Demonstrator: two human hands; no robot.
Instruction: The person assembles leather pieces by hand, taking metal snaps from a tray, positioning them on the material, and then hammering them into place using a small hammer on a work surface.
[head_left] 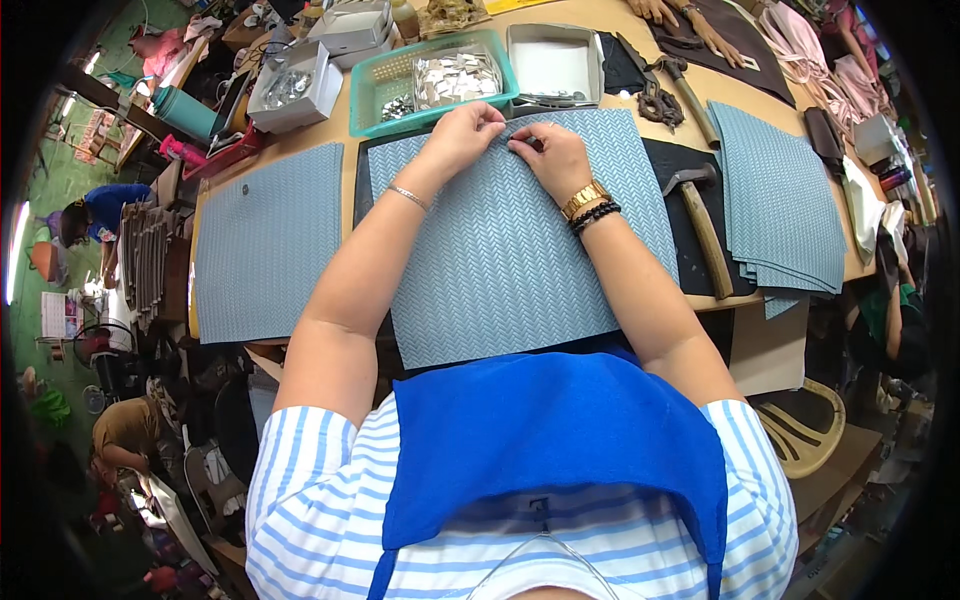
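A light blue sheet with a woven herringbone texture (500, 270) lies in front of me on a black mat (683, 238). Over its far edge, my left hand (466, 136) is closed, thumb and fingertips pinched together. Close by on the right, my right hand (556, 158) is also closed, with its thumb against the curled forefinger. Whatever the fingertips hold, if anything, is too small to make out. Just beyond the hands stands a green plastic basket (432, 122) with many small pale pieces (455, 80) and some small metal parts (397, 107).
A hammer (706, 235) lies on the mat at right; another hammer (690, 100) lies farther back. More blue sheets (270, 240) lie at left, and a blue stack (780, 200) at right. White boxes (556, 60) stand behind. Another person's hand (715, 40) rests on dark material.
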